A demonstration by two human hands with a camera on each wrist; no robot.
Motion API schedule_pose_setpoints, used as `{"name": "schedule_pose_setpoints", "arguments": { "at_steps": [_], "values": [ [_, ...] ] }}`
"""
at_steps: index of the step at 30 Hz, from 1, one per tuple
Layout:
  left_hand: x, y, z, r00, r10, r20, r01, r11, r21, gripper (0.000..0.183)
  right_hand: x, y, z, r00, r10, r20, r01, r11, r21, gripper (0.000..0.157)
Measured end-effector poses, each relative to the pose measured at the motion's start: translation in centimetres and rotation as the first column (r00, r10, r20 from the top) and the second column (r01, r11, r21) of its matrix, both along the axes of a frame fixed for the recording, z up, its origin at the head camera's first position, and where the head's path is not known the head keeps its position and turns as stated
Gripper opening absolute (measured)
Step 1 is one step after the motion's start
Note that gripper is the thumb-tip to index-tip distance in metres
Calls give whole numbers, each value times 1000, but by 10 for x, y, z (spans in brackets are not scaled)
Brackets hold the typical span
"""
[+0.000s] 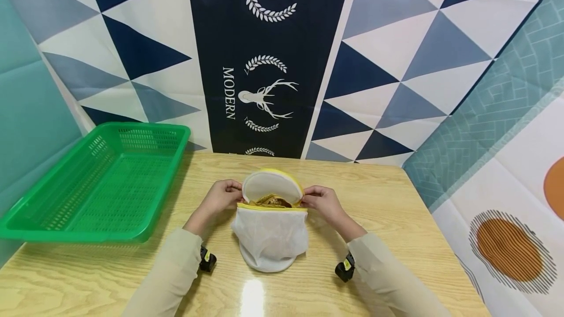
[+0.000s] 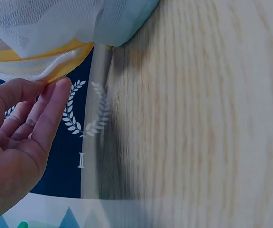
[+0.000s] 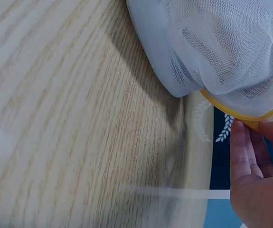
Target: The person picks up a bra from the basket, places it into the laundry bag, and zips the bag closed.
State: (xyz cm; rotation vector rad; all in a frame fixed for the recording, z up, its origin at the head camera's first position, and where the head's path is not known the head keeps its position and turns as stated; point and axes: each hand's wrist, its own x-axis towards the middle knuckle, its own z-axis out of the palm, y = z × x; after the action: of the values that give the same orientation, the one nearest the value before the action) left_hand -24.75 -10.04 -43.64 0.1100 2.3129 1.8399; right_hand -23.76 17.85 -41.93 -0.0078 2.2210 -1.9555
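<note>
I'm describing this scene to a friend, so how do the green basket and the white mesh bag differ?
The green basket is rectangular and holds its shape, while the white mesh bag is soft and creased, with yellow trim. The basket is clearly larger than the bag. The left grip and right grip pinch the bag's edge; neither touches the basket. Both are open and full of small holes.
</note>
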Motion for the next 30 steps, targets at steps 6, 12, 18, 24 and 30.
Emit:
{"name": "schedule_pose_setpoints", "arguments": {
  "at_steps": [6,12,18,24,30],
  "values": [
    [1,-3,-1,1000,-11,-9,11,1000,-19,18,1,2,1,1000,13,1,-13,1000,3,17],
    [4,-7,1,999,-38,-39,37,999,-27,17,3,5,1,999,47,-18,-46,998,38,20],
    [7,-13,-1,992,-85,-97,82,996,-33,12,6,7,2,995,93,-47,-88,993,84,21],
    [9,-13,0,994,-79,-74,74,995,-71,14,8,11,0,987,140,-81,-129,984,122,21],
    [12,-15,0,991,-93,-101,84,993,-87,13,10,13,0,983,163,-88,-147,975,168,21]
  ]
}}
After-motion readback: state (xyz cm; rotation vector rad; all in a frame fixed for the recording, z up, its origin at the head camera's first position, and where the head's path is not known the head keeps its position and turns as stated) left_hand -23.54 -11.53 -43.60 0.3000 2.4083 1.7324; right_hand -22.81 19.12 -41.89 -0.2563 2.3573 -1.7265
